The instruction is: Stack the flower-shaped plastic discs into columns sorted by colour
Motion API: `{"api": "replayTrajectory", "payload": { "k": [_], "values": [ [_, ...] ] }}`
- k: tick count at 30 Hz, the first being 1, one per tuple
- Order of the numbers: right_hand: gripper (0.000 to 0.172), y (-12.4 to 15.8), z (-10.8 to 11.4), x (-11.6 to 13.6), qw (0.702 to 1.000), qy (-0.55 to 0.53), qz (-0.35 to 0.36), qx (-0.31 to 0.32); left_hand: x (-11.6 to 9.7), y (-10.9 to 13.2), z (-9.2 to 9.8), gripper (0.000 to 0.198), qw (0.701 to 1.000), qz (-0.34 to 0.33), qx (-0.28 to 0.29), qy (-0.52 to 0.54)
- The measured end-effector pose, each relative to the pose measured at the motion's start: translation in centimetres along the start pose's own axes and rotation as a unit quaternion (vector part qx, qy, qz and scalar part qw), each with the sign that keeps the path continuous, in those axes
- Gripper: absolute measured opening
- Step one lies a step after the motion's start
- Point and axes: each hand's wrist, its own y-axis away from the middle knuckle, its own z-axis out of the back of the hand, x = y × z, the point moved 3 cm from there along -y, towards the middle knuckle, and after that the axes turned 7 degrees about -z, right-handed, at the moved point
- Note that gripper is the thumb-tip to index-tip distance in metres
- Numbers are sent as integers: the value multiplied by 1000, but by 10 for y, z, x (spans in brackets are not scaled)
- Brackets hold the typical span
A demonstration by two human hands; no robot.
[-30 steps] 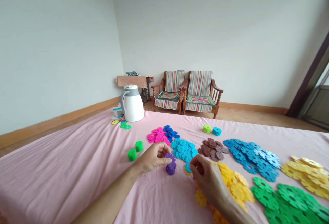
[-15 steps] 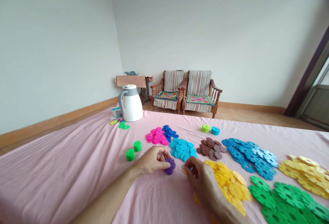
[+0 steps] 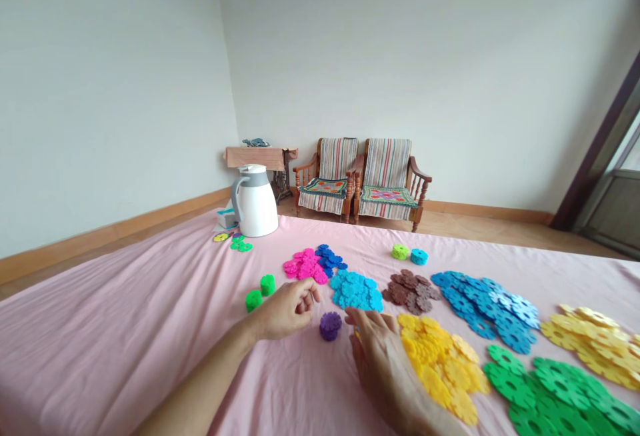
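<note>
Moved off purple disc stack (image 3: 331, 326): left hand (image 3: 287, 308), half-curled, empty; right hand (image 3: 379, 353) flattened, hold unclear. Likely light, stiff; pinch by rim.

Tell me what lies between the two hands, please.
In the head view, a purple stack of discs stands on the pink cloth between the left hand and right hand.

Purple flower-shaped disc stack (image 3: 331, 326) in matt plastic, blue notched discs (image 3: 484, 306) in glossy plastic, creased matt pink cloth (image 3: 135, 323), smooth white plastic-looking jug (image 3: 259, 208), polished brown wooden armchairs (image 3: 421, 172), striped cloth covers (image 3: 387, 161)
</note>
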Motion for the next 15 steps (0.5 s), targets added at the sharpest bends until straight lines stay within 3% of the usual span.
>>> {"api": "replayTrajectory", "payload": {
  "k": [5, 15],
  "values": [
    [47, 0, 1, 7, 1000, 12, 4, 22, -11, 3, -7, 31, 998, -38, 56, -3],
    [44, 0, -2, 14, 999, 5, 41, 29, -21, 3, -11, 32, 995, -75, 58, 7]
  ]
}}
